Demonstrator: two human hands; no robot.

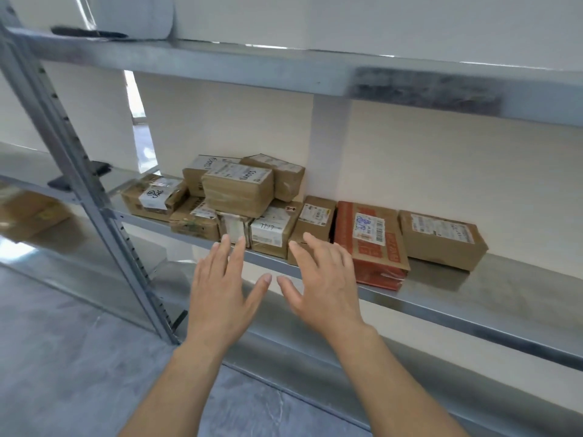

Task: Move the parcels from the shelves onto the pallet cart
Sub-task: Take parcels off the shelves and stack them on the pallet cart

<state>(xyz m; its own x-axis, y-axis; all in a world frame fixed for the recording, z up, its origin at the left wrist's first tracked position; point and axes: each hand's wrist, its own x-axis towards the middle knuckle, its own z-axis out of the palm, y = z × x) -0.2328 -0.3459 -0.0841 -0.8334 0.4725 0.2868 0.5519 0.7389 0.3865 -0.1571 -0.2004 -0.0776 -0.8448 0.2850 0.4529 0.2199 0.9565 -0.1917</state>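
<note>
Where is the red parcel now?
In the head view, the red parcel lies on the shelf, right of centre, between a narrow brown box and a wide brown box, near the right hand.

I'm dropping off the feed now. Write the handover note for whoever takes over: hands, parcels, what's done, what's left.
Left hand: open, empty, fingers spread, reaching toward the shelf edge.
Right hand: open, empty, beside it.
Parcels: a pile of brown cardboard parcels, a red cardboard parcel and a lone brown cardboard box all sit on the grey metal shelf.
Done: nothing gripped yet; the pallet cart is out of view, so earlier loads cannot be judged.
Left: every parcel seen here must go to the cart.
</note>
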